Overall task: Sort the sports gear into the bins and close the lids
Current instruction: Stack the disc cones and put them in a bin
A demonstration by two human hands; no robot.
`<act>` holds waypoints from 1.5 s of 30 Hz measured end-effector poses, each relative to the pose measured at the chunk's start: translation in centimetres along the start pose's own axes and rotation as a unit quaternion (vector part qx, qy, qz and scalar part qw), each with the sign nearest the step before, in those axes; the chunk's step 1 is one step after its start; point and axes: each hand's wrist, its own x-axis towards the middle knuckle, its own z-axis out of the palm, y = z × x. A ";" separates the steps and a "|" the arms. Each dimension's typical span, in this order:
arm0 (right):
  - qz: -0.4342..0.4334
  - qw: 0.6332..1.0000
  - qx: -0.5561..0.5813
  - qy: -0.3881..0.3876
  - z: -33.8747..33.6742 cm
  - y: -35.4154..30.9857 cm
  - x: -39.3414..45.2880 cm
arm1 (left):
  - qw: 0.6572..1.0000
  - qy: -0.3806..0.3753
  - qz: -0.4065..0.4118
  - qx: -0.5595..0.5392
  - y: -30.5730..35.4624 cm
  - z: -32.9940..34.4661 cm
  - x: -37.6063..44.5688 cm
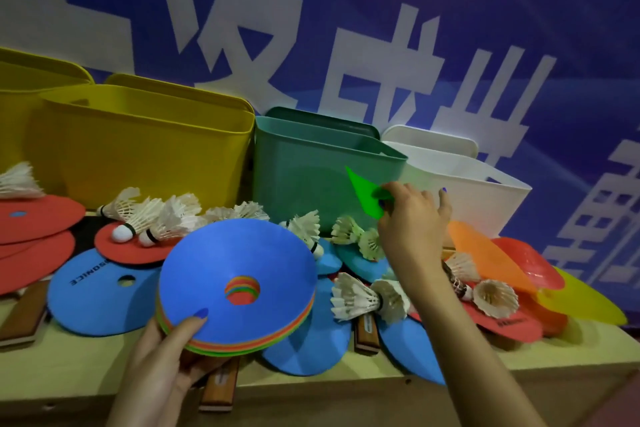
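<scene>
A blue banner [433,10] with white characters hung behind a wooden shelf [346,388] heaped with discs, shuttlecocks and paddles. In the head view, the left hand [162,357] at seven o'clock gripped a stack of discs [239,291], thumb curled over its blue top. At three o'clock the right hand [412,222] pinched a green disc [363,194] just before the open green bin [311,177]. Held by one edge, it could slip and drop among the shuttlecocks [360,298].
</scene>
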 end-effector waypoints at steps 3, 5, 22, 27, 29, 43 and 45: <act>-0.164 0.978 0.098 0.089 -1.3 -3.3 -4.6 | 1.000 -0.001 0.000 -0.011 0.2 0.1 -0.1; -0.262 0.956 0.115 0.062 -1.2 -4.7 -7.2 | 0.999 -0.026 -0.010 -0.024 0.4 -0.1 -0.5; -0.333 0.909 0.141 -0.207 0.0 -1.8 -10.1 | 0.998 -0.052 -0.017 -0.015 1.2 0.0 -1.5; -0.304 0.914 0.155 -0.220 -0.2 0.1 -9.4 | 0.997 -0.077 -0.018 0.009 1.6 0.2 -1.5; -0.302 0.917 0.165 -0.203 0.0 0.5 -9.5 | 0.997 -0.069 -0.016 0.014 1.4 0.1 -1.1; 0.066 0.827 0.477 -0.290 0.9 0.3 -6.5 | 0.993 -0.113 -0.008 0.035 1.2 2.3 -2.6; 0.089 0.814 0.511 -0.262 1.4 0.5 -6.2 | 0.988 -0.149 -0.010 0.048 1.0 3.5 -2.7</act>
